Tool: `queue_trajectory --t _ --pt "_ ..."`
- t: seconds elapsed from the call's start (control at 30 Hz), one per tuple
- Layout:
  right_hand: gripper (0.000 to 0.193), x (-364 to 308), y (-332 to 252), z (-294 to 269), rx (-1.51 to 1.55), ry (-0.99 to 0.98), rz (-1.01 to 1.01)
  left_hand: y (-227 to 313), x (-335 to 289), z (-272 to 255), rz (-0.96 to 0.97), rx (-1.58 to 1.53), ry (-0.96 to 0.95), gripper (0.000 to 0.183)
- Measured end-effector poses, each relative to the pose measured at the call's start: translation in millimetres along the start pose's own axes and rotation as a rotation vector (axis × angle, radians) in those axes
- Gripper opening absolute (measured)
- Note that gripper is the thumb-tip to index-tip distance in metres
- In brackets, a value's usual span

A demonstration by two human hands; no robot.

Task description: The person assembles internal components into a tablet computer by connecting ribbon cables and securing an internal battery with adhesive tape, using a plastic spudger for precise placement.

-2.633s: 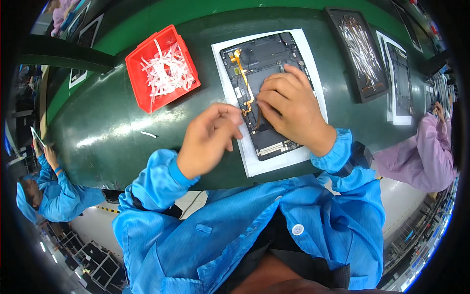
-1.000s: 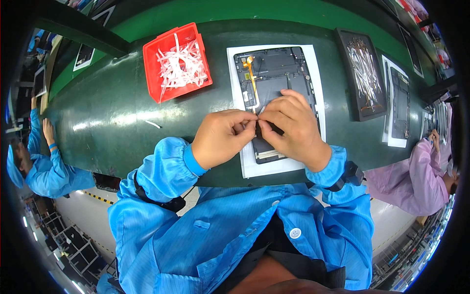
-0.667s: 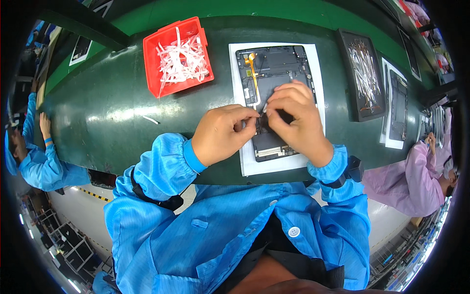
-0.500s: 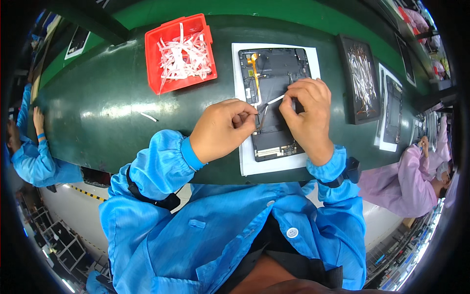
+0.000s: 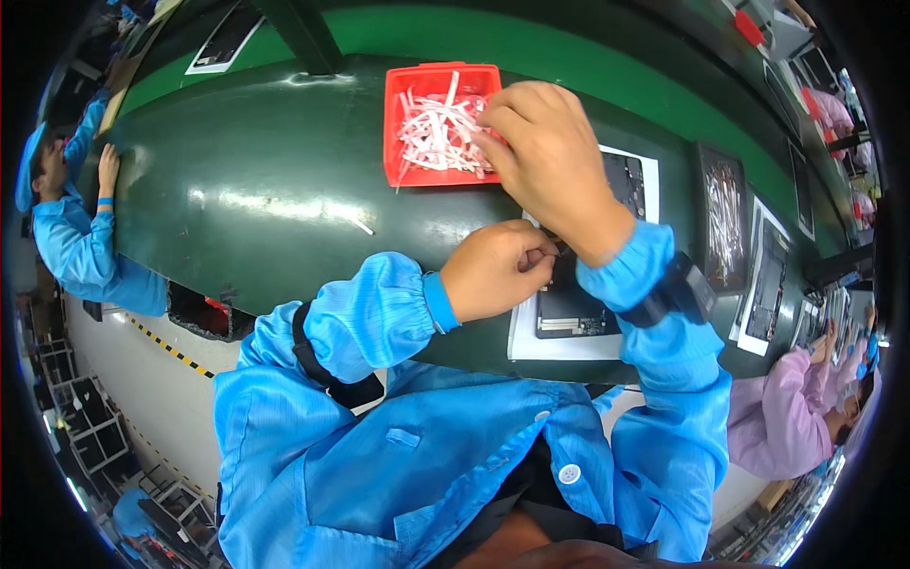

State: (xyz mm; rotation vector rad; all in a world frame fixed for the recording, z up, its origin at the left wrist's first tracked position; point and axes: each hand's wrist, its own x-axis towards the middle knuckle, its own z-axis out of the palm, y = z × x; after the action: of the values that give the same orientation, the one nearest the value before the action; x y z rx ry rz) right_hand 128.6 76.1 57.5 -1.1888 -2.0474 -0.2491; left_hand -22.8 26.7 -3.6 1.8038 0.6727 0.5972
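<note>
My right hand (image 5: 555,147) is over the right side of a red bin (image 5: 391,142) full of white and pinkish paper-like strips (image 5: 436,128). Its thumb and forefinger are bent together at the strips, and whatever they pinch blends in with the pile. Lower down, my left hand (image 5: 498,272) has its fingertips closed at the left edge of a flat black device housing (image 5: 573,302); what they hold is hidden. The housing lies on a white sheet (image 5: 524,334), and my right hand and forearm cover much of it.
A single white strip (image 5: 360,226) lies on the green table (image 5: 275,256) to the left. At right stand a dark tray (image 5: 725,223) of thin silvery pieces and another housing (image 5: 768,275) on white paper. People in blue (image 5: 95,237) and pink (image 5: 782,417) are at either side.
My right hand has moved from the housing, where it pinched a white strip, up and left to the red bin. My left hand stays by the housing's left edge. The whole view has shifted.
</note>
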Motion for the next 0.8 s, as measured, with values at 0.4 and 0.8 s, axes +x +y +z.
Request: queue_trajectory --t 0.4,0.8 --pt "0.039 -101 -11 -83 0.207 -0.350 0.218 7 11 -10 -0.411 -0.327 -0.140 0.016" --pt "0.016 -124 31 -62 0.168 -0.093 0.342 9 -7 11 0.462 0.508 -0.077 0.031"
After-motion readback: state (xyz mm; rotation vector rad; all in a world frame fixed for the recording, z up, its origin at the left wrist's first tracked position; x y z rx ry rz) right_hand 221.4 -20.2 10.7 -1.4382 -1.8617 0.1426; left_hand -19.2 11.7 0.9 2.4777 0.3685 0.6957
